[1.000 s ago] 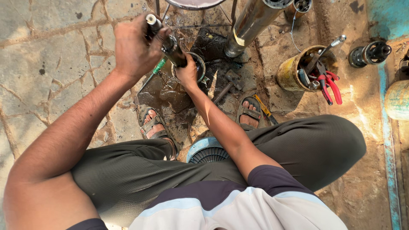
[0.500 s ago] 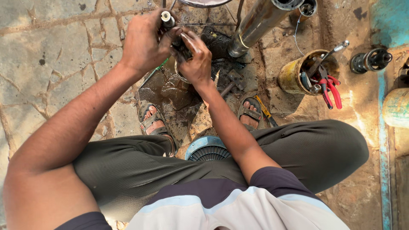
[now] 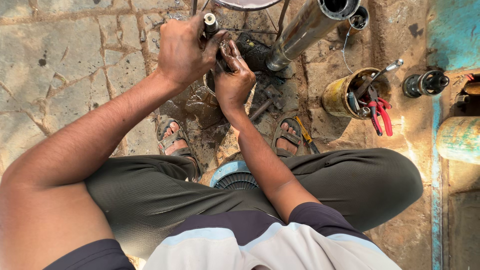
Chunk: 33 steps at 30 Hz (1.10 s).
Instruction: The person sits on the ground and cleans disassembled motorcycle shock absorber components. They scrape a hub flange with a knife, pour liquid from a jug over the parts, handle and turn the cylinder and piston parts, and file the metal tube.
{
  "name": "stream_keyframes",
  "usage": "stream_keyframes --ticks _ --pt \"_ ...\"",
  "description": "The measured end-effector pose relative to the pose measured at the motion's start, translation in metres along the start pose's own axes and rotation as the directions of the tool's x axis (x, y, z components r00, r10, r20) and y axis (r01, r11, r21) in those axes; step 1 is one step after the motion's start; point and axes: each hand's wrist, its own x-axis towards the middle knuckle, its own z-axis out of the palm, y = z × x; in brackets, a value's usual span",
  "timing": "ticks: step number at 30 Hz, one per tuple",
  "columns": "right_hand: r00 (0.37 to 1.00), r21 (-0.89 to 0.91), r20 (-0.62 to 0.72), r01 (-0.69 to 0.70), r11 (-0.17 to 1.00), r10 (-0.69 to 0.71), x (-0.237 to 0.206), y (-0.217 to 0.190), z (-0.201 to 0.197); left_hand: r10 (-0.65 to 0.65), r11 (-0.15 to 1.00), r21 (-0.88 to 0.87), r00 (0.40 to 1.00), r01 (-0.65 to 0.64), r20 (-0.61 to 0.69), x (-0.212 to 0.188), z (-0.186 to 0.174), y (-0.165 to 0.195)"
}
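Shaft (image 3: 210, 22), greasy and metal, is sitting in both fists above the oily ground; its lower part is hiding behind fingers. Left hand (image 3: 184, 50) is gripping it, right hand (image 3: 233, 75) is closing on its side. Hands are sitting nearer together than earlier.

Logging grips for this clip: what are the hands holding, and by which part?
The left hand is wrapped around a dark greasy metal shaft just below its top end; the right hand pinches it lower down.
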Motion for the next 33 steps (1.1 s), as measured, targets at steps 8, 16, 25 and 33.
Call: stream_keyframes --ticks 8,16,25,33 --pt "0.990 0.004 0.082 -0.118 0.993 0.118 0.012 -0.009 -0.016 -0.010 1.000 0.019 1.000 0.010 -0.006 0.002 -0.001 0.007" --pt "0.980 -0.141 0.165 -0.084 0.986 0.107 0.027 -0.026 -0.033 -0.007 1.000 0.000 1.000 0.007 0.013 0.003 0.004 0.006" --pt "0.675 -0.377 0.456 -0.443 0.813 0.580 0.040 0.117 0.008 0.015 1.000 0.005 0.999 -0.014 -0.036 0.002 -0.006 -0.013" --pt "0.300 0.415 0.526 -0.907 0.068 0.796 0.014 0.179 0.080 -0.043 0.999 -0.030 0.999 0.043 0.002 -0.008 -0.013 -0.017"
